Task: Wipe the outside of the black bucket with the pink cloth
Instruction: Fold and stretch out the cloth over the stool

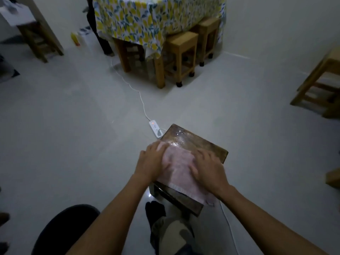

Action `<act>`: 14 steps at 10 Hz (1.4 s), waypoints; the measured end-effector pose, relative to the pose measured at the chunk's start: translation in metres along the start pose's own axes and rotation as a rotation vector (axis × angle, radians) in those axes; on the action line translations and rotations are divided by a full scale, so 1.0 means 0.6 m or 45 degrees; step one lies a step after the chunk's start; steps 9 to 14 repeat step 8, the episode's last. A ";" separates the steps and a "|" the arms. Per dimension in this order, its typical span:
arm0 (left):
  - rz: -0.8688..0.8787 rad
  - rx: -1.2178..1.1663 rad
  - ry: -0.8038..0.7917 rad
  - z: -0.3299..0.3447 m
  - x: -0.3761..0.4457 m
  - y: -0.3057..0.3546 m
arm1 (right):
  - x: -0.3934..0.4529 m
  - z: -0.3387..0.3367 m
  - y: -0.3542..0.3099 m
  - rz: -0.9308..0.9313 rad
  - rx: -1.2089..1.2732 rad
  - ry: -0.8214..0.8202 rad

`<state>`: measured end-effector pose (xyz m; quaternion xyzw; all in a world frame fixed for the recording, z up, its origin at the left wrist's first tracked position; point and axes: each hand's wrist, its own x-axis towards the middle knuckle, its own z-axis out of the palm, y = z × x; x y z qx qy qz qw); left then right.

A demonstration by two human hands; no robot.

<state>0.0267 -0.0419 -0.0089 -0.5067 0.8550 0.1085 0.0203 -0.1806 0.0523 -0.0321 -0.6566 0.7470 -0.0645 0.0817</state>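
The pink cloth lies spread flat on the top of a low dark wooden stool in front of me. My left hand rests on the cloth's left edge, fingers apart. Flat on its right side, fingers spread, is my right hand. Neither hand grips the cloth. A black rounded shape at the bottom left, partly behind my left forearm, looks like the black bucket; only its top curve shows. The far bare part of the stool top looks wet and shiny.
A white power strip with a red light lies on the floor just beyond the stool, its cable running toward a table with a lemon-print cloth. Light wooden stools stand under it; another stool stands at right.
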 end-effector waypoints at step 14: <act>-0.111 0.111 -0.010 0.063 -0.062 0.028 | -0.007 0.055 -0.059 -0.037 -0.109 -0.199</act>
